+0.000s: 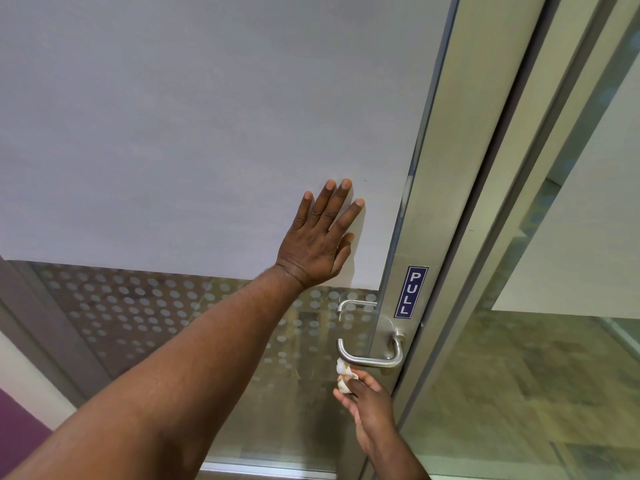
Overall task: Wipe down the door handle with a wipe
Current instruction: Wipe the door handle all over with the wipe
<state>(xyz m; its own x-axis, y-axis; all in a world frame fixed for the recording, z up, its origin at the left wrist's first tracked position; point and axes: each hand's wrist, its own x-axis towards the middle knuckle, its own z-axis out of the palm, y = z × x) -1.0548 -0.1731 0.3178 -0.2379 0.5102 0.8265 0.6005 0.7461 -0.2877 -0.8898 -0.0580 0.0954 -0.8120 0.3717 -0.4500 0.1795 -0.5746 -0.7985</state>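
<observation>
left hand [320, 242] flat, splayed on door; right hand [367, 403] pinches soft crumpled white wipe [344, 372] under rigid, prob slick brushed-steel lever handle [372, 358].

White sheet [173, 133] covers upper door glass; dotted frosted glass [138, 313] below. Blue PULL sticker [411, 292] on metal frame [460, 168]. Purple wall [17, 420] at lower left.

Left hand [320, 242]: flat, fingers spread and pointing up, palm pressed against the door panel [207, 133], forearm extended from lower left. Right hand [367, 405]: below the panel's lower edge, fingers closed, apparently pinching a crumpled wipe [344, 374]; wrist bent upward, grip partly hidden.
</observation>
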